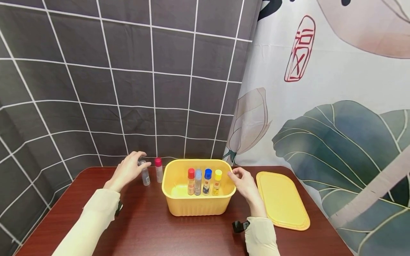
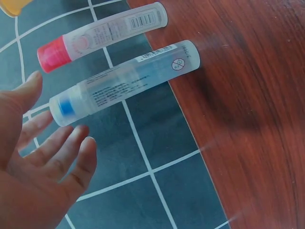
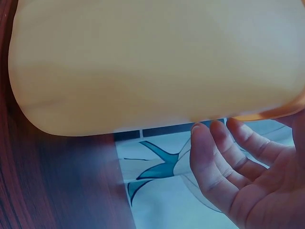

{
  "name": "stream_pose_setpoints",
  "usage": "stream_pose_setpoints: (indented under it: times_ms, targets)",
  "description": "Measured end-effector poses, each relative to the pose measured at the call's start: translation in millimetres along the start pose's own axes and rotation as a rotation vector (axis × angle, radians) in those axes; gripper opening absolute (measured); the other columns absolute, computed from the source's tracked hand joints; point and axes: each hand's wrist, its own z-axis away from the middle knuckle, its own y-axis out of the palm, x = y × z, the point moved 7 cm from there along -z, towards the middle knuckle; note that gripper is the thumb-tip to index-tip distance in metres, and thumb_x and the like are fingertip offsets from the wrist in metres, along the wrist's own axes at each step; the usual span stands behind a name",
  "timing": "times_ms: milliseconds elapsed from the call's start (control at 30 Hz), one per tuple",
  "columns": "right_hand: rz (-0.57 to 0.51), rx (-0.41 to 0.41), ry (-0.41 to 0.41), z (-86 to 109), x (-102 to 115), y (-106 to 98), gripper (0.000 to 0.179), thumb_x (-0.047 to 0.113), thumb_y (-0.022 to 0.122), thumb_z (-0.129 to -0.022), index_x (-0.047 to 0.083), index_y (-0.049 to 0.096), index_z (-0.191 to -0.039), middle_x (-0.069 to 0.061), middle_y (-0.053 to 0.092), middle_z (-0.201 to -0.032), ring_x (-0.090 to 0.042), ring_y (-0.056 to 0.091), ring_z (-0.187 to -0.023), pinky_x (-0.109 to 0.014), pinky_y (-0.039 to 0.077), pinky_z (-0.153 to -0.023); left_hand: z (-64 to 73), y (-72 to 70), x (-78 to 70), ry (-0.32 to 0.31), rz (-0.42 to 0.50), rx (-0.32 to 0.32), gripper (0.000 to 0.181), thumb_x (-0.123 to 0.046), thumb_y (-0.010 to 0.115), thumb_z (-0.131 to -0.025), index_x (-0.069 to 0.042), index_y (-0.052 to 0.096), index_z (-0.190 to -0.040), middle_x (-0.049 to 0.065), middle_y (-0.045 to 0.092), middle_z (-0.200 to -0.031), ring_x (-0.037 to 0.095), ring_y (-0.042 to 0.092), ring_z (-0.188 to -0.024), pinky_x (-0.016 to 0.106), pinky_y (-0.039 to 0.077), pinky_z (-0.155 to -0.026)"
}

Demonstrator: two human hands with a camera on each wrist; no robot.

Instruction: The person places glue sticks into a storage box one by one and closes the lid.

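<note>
My left hand (image 1: 125,171) is held around the upper end of a clear capped tube (image 1: 146,176) standing on the table. In the left wrist view, the fingers of the left hand (image 2: 52,167) are spread beside the tube's clear cap, which shows blue inside. A second tube (image 1: 159,173) with a red cap stands just right of it. My right hand (image 1: 246,185) grips the right rim of a yellow bin (image 1: 200,207), fingertips along its outer side in the right wrist view. Inside the bin stand several tubes with red, pale blue, blue and yellow caps (image 1: 218,174).
A yellow lid (image 1: 283,201) lies flat on the table at the right of the bin. The dark red wooden table (image 1: 150,231) ends at a grey grid curtain (image 1: 128,89) and a printed white curtain (image 1: 272,71) behind.
</note>
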Motion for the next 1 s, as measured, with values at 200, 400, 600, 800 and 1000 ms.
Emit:
stream_pose_setpoints:
  times_ms: [200,400,600,800,1000]
  targets:
    - [-0.005,0.001,0.006,0.3,-1,1,0.022,0.024,0.068,-0.093,0.003,0.064,-0.097,-0.005,0.054,-0.075,-0.017,0.050,-0.069,-0.029,0.042,-0.061,2.2,4.2,4.8,0.001,0.021,0.009,0.046,-0.027,0.075,-0.087,0.000,0.060,-0.121,0.021,0.060,-0.110,0.038,0.056,-0.099,0.057,0.047,-0.084]
    - [-0.015,0.005,0.013,1.9,-1,1,0.023,0.024,0.068,-0.093,0.002,0.064,-0.098,-0.006,0.055,-0.076,-0.018,0.051,-0.070,-0.029,0.043,-0.061,3.7,8.6,9.7,0.003,0.029,0.020,0.044,-0.024,0.076,-0.086,0.001,0.061,-0.119,0.022,0.062,-0.108,0.039,0.058,-0.097,0.056,0.048,-0.085]
    - [-0.020,0.006,0.026,3.2,-2,5,0.023,0.025,0.067,-0.093,0.002,0.064,-0.098,-0.006,0.056,-0.077,-0.018,0.051,-0.072,-0.029,0.043,-0.063,7.4,10.2,15.6,-0.005,0.049,0.021,0.042,-0.021,0.076,-0.086,0.002,0.061,-0.118,0.023,0.063,-0.107,0.038,0.060,-0.094,0.056,0.049,-0.085]
    - [-0.010,0.002,0.030,3.4,-3,4,0.022,0.024,0.068,-0.093,0.003,0.064,-0.097,-0.005,0.055,-0.077,-0.018,0.051,-0.071,-0.028,0.043,-0.062,8.6,10.3,16.5,0.026,0.074,-0.010,0.031,-0.012,0.075,-0.086,0.000,0.063,-0.112,0.017,0.064,-0.096,0.031,0.059,-0.082,0.051,0.051,-0.077]
    - [-0.010,-0.010,0.011,0.2,0,1,0.021,0.023,0.068,-0.093,0.003,0.064,-0.096,-0.006,0.056,-0.075,-0.018,0.051,-0.070,-0.029,0.043,-0.062,5.7,9.3,16.2,0.071,0.102,-0.049,0.026,-0.006,0.075,-0.084,0.001,0.063,-0.106,0.014,0.062,-0.089,0.025,0.058,-0.072,0.040,0.049,-0.066]
